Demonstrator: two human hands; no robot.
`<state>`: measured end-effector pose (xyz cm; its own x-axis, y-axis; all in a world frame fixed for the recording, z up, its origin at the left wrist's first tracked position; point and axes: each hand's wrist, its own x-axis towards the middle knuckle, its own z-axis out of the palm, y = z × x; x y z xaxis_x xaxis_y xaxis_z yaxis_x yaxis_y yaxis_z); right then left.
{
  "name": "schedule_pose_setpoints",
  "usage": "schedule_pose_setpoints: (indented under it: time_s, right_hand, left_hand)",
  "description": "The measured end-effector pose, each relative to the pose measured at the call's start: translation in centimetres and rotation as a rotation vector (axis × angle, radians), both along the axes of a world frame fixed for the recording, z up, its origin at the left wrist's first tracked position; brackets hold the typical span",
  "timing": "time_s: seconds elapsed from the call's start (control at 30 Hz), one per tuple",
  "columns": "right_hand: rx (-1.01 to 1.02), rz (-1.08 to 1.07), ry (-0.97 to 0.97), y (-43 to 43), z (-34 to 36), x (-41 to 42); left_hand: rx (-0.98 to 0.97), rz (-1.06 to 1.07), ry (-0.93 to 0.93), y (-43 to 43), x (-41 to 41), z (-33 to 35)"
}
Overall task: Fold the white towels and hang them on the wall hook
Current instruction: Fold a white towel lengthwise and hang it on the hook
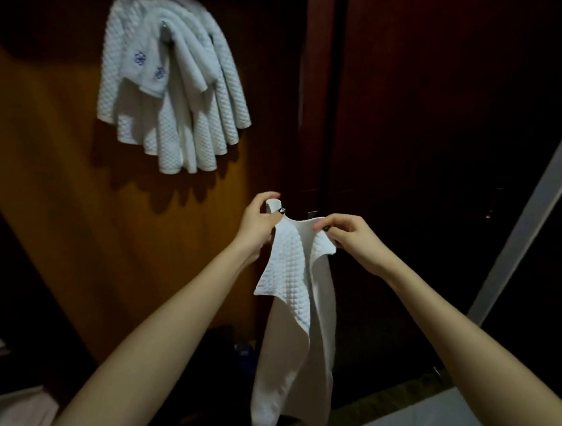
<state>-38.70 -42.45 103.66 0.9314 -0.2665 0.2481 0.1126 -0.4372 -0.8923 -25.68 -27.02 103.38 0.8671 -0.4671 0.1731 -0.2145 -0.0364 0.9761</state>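
both hands pinch the top edge of a white towel [297, 297] at centre frame, left hand [256, 224] and right hand [352, 238] close together; its long axis hangs straight down. the hung towels [169, 88] on the wall hook [164, 27] sit upper left, nearer the left hand.

White waffle-textured towel [293, 297], hung towels [169, 85] white, one with blue flowers [139, 58], wall [65, 171] orange-brown, door [422, 122] dark red-brown.
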Motion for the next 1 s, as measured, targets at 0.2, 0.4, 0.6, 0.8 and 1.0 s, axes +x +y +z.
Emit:
schedule_pose_setpoints:
  time_s: [0.2,0.4,0.6,0.8,1.0]
  right_hand:
    - [-0.169,0.027,0.057,3.4,-0.4,1.0]
    - [-0.231,-0.115,-0.009,5.3,-1.5,0.9]
    - [-0.397,-0.254,0.011,4.7,-1.4,1.9]
    - [-0.522,-0.099,-0.048,4.7,0.9,2.2]
    - [-0.582,0.039,-0.01,5.1,2.4,2.4]
  left_hand:
    - [-0.138,-0.005,0.13,2.1,-1.8,-0.4]
    - [-0.144,-0.092,0.074,3.0,-2.2,-1.1]
    - [-0.103,-0.14,0.021,4.0,-2.0,-0.4]
    - [0.664,0.142,-0.947,6.8,-0.4,1.2]
    - [0.647,-0.191,-0.955,6.3,1.5,1.1]
